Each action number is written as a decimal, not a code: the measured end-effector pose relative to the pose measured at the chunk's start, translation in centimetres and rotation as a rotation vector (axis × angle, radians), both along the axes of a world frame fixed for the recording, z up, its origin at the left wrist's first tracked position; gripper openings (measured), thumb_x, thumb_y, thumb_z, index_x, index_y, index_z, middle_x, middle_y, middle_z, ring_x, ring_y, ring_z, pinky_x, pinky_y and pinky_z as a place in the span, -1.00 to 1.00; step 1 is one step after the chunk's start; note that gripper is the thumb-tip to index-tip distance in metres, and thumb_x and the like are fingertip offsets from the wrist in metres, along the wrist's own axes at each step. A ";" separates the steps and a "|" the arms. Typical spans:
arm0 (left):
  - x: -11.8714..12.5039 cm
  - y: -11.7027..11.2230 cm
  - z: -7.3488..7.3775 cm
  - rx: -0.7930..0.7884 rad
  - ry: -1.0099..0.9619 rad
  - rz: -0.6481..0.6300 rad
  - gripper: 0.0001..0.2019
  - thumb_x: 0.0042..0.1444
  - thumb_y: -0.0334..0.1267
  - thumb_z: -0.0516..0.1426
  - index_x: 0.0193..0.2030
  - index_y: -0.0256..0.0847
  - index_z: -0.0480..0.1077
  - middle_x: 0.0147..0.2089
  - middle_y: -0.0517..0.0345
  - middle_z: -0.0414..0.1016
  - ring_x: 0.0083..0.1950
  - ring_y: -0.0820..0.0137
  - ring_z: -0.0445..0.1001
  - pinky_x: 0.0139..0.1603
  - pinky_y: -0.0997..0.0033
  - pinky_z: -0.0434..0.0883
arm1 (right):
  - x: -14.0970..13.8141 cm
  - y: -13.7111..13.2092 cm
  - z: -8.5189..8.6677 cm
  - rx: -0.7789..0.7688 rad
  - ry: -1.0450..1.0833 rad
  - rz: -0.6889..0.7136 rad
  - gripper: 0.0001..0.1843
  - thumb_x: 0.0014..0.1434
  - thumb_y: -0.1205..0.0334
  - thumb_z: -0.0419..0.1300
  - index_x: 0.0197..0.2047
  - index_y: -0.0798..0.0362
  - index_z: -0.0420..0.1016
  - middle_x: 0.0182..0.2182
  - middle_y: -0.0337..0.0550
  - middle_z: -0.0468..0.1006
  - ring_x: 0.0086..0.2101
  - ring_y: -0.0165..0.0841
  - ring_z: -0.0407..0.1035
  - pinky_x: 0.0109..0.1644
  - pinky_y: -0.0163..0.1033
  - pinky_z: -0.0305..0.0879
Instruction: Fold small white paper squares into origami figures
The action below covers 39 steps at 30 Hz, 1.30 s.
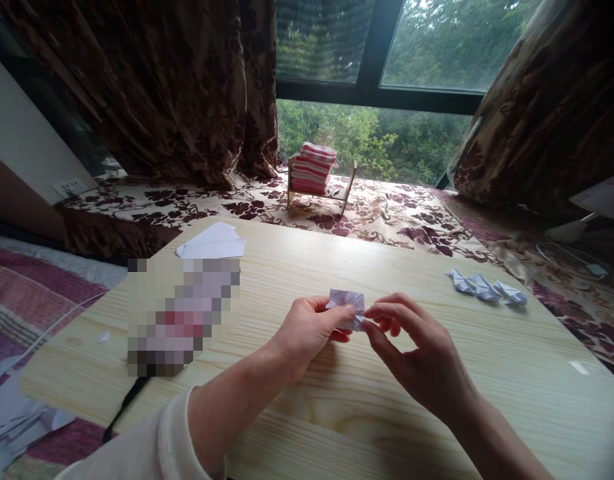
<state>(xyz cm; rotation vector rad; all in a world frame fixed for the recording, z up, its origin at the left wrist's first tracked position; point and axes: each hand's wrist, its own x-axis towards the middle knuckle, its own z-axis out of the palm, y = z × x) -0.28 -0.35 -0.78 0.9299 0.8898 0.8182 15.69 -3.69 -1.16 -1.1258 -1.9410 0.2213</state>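
A small piece of folded white paper (355, 299) is held just above the wooden table, with creases across its face. My left hand (299, 337) grips it from the left, thumb on top and fingers beneath. At its lower right edge, the thumb and index finger of my right hand (419, 350) pinch a corner, while the other fingers curl loosely. My fingers cover part of the paper. Over to the right, three folded paper figures (485, 288) lie in a row on the tabletop.
The pale wooden table (297, 257) carries a stack of white paper sheets (214, 241) at its back left. A pixelated object (187, 313) with a black strap lies nearer, beside a paper scrap (104, 337). Striped folded cloths (313, 170) sit on a small rack at the window.
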 end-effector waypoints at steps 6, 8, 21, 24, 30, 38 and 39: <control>-0.1 0.0 0.2 -0.015 0.000 -0.002 -0.76 -0.05 -0.22 0.24 -0.30 -0.38 0.54 -0.32 -0.06 0.53 -0.28 0.37 0.43 -0.27 0.42 0.36 | -0.1 0.0 0.1 0.091 -0.089 0.025 -0.79 0.06 0.47 0.19 -0.20 0.07 0.40 -0.36 -0.15 0.43 -0.42 -0.41 0.32 -0.38 -0.28 0.34; -0.1 0.0 0.3 -0.020 -0.003 -0.004 -0.76 -0.06 -0.22 0.25 -0.31 -0.39 0.54 -0.32 -0.05 0.53 -0.29 0.37 0.43 -0.28 0.42 0.35 | -0.1 0.0 0.1 0.104 -0.108 0.009 -0.81 0.07 0.46 0.19 -0.21 0.08 0.41 -0.35 -0.14 0.44 -0.42 -0.40 0.33 -0.38 -0.27 0.34; 0.1 0.0 0.2 -0.017 0.011 -0.003 -0.78 -0.07 -0.23 0.23 -0.35 -0.38 0.55 -0.38 -0.01 0.53 -0.30 0.38 0.42 -0.25 0.39 0.36 | 0.6 0.1 -0.3 0.124 -0.170 -0.019 -0.87 0.15 0.44 0.14 -0.22 0.07 0.41 -0.35 -0.13 0.44 -0.37 -0.38 0.35 -0.34 -0.28 0.30; 0.1 -0.1 0.3 0.011 0.020 -0.005 -0.78 -0.05 -0.23 0.21 -0.35 -0.38 0.55 -0.40 -0.01 0.52 -0.32 0.38 0.41 -0.25 0.38 0.35 | 0.4 0.1 -0.3 0.085 -0.135 -0.014 -0.91 0.17 0.42 0.12 -0.25 0.08 0.39 -0.36 -0.15 0.42 -0.41 -0.41 0.32 -0.37 -0.30 0.29; 0.2 -0.2 0.2 0.048 0.032 -0.021 -0.80 -0.07 -0.25 0.19 -0.39 -0.35 0.56 -0.43 0.04 0.50 -0.31 0.38 0.39 -0.24 0.37 0.34 | 0.0 0.0 -0.3 -0.085 -0.024 -0.067 -0.92 0.20 0.33 0.10 -0.35 0.06 0.35 -0.46 -0.22 0.36 -0.48 -0.44 0.25 -0.43 -0.32 0.24; 0.3 -0.3 0.2 0.073 0.046 -0.005 -0.83 -0.11 -0.30 0.15 -0.47 -0.34 0.55 -0.50 0.10 0.45 -0.35 0.40 0.36 -0.26 0.40 0.34 | -0.1 -0.1 -0.2 -0.118 -0.011 -0.079 -0.91 0.18 0.31 0.11 -0.38 0.05 0.34 -0.47 -0.22 0.36 -0.49 -0.43 0.24 -0.48 -0.34 0.22; 0.3 -0.3 0.2 0.072 0.046 -0.005 -0.83 -0.11 -0.30 0.15 -0.47 -0.33 0.55 -0.50 0.10 0.45 -0.35 0.40 0.37 -0.26 0.40 0.34 | 0.0 -0.1 -0.1 -0.099 -0.019 -0.072 -0.93 0.17 0.32 0.12 -0.37 0.05 0.35 -0.46 -0.22 0.36 -0.48 -0.43 0.25 -0.46 -0.33 0.24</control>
